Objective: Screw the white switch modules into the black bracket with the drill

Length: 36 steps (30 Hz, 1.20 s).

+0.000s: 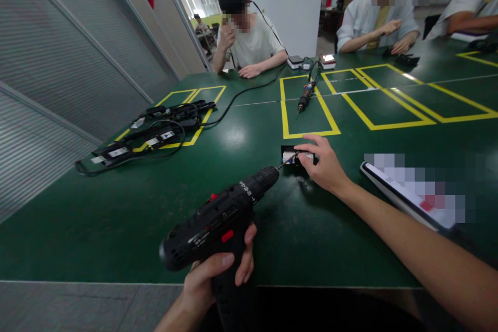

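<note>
A black cordless drill (218, 218) with red switches points up and to the right across the table. My left hand (218, 275) is wrapped round its handle from below. From the chuck a thin drill bit (286, 162) reaches toward a small black box-like piece with a white label (288, 157), which lies on the tabletop. My right hand (321, 163) is at the bit's far end, thumb and forefinger pinched about the tip, the other fingers curved over the black piece. Whether a small part sits on the tip is hidden by the fingers.
Black cables and adapters (167, 127) lie on the left of the green table (116, 233). An electric screwdriver (306, 96) rests inside a yellow taped frame (286, 114). To the right is a phone-like device (400, 192). People sit along the far side.
</note>
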{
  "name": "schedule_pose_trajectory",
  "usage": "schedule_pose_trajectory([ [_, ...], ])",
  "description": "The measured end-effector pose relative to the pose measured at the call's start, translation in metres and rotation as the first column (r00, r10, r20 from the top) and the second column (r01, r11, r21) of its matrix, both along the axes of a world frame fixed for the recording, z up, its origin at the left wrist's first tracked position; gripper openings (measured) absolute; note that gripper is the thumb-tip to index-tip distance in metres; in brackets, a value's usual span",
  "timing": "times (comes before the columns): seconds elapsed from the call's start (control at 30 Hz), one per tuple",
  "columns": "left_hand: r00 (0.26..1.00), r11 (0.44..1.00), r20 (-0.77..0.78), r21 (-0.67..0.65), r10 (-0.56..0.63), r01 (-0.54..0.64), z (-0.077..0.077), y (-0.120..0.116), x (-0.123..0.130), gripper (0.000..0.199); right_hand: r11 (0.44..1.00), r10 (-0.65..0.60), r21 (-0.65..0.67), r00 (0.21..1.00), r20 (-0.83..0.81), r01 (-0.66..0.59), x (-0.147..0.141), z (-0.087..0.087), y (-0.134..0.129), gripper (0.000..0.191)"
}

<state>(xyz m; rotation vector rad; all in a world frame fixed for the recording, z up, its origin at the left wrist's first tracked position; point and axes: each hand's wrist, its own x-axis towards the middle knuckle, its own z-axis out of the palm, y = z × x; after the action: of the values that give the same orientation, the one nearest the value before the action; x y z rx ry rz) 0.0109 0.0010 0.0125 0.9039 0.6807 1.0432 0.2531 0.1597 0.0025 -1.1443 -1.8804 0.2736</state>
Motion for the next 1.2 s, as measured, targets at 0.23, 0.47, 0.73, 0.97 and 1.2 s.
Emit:
schedule_pose_trajectory([
  [0.23, 0.996, 0.995, 0.021, -0.035, 0.089, -0.088, 0.0034, -0.0006, 0.0058, 0.026, 0.998, 0.046, -0.036, 0.999, -0.005, -0.046, -0.002, -0.0065, 0.0019, 0.018],
  [0.47, 0.998, 0.997, 0.019, -0.045, 0.068, -0.067, 0.0037, -0.0011, 0.0053, 0.027, 0.994, 0.087, -0.065, 0.993, -0.077, -0.092, -0.0031, -0.0051, 0.0007, 0.016],
  [0.73, 0.998, 0.997, 0.003, -0.052, 0.059, -0.059, 0.0044, 0.0008, 0.0046, 0.027, 0.994, 0.098, -0.034, 0.989, -0.11, -0.102, -0.003, -0.0058, 0.0021, 0.011],
  [0.97, 0.998, 0.996, 0.018, -0.057, 0.064, -0.063, 0.0048, 0.0007, 0.0061, 0.026, 0.994, 0.102, -0.03, 0.986, -0.129, -0.106, -0.0022, -0.0075, 0.0028, 0.008],
  [1.2, 0.999, 0.996, -0.007, -0.079, 0.033, -0.033, 0.0044, 0.0019, 0.0048, 0.027, 0.993, 0.098, -0.059, 0.988, -0.119, -0.105, -0.0017, -0.0076, 0.0043, 0.011],
])
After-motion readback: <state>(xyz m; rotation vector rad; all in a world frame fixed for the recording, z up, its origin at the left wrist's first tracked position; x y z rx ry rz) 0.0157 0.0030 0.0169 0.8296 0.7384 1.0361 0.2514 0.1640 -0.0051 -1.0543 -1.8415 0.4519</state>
